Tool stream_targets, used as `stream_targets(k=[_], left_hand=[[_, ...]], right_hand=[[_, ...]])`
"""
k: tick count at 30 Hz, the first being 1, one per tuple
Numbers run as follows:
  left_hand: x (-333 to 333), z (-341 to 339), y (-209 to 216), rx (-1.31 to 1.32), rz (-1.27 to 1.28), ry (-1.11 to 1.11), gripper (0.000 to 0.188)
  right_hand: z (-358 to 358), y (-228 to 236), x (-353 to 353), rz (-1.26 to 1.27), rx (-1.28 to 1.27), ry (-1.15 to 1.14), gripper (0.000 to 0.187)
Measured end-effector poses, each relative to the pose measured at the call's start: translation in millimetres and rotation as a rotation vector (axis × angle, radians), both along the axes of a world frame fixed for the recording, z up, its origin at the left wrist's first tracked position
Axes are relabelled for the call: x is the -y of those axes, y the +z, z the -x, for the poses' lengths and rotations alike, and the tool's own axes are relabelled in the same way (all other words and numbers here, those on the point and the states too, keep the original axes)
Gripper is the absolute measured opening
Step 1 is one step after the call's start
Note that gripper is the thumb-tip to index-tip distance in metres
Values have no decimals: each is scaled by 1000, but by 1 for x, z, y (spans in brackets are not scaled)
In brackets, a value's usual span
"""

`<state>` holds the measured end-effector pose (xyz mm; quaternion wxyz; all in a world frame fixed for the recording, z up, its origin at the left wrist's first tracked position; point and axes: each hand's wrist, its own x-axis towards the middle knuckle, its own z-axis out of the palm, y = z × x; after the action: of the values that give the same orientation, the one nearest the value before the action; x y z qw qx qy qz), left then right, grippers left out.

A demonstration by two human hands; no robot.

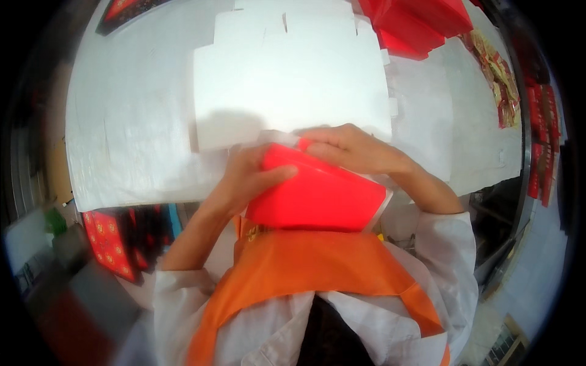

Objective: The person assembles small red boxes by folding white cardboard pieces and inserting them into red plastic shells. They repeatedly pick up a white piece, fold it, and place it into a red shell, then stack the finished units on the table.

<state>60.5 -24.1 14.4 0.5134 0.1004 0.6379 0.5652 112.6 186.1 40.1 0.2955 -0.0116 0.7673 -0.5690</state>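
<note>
Head view: left hand (244, 178) and right hand (357, 149), both clamped on one red carton (317, 198), left fingertips obscured; white cardboard (293, 73) beyond both.

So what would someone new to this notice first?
Probably the bright red card piece in the middle, with the left hand gripping it and the right hand at its upper edge. Next, the orange apron just below it, then the large white sheet lying on the table beyond the hands.

1 broad white tabletop (134, 110) under bright light, pale floor (540, 268) rightward.
</note>
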Motion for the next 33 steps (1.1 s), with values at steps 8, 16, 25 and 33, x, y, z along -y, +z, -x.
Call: stream_targets(k=[8, 16, 25, 33], left_hand=[[15, -43, -7, 95, 27, 149, 31], [8, -39, -2, -72, -22, 118, 27], [-3, -29, 2, -196, -26, -2, 34], [-9, -33, -8, -224, -28, -19, 36]], right_hand=[[-6, 4, 3, -64, -90, 48, 30], [-10, 5, 7, -183, -252, 75, 31], [-9, 11, 8, -250, -134, 85, 32], [-17, 3, 7, -194, -146, 8, 30]])
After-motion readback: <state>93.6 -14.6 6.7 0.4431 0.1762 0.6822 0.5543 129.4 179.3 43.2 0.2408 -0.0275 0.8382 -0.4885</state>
